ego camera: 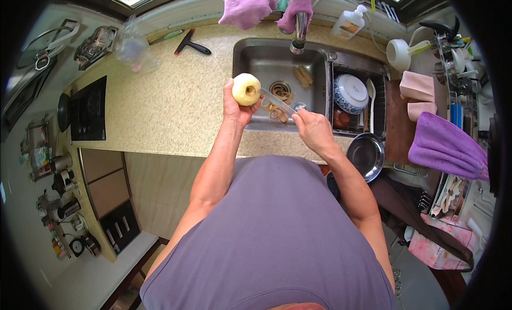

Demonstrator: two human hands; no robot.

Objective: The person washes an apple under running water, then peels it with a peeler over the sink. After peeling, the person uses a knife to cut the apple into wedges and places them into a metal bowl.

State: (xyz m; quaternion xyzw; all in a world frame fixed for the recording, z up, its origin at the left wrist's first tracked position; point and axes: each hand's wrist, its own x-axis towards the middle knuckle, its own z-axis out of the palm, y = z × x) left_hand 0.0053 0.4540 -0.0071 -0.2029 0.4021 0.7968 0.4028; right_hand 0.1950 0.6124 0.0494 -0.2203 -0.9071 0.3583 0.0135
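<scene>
A peeled, pale yellow apple (244, 90) rests in my left hand (237, 106), over the left edge of the stainless steel sink (248, 54). Its hollow end faces up. With my right hand (314, 130) I grip a knife (278, 102), whose blade reaches left to the side of the fruit. Below lie curled peels (276, 112) on the sink floor, and more of them lie at the drain (280, 90). A tan scrubbing pad (303, 76), or something similar, is further back in the basin. The knife handle is mostly hidden by my fingers.
Right of the basin, a rack holds an upturned patterned bowl (351, 94) and a white spoon (371, 98). A metal bowl (365, 156) sits at the counter's front edge. The faucet (299, 34) overhangs the sink. A black-handled squeegee (193, 44) and a hob (90, 110) are to the left.
</scene>
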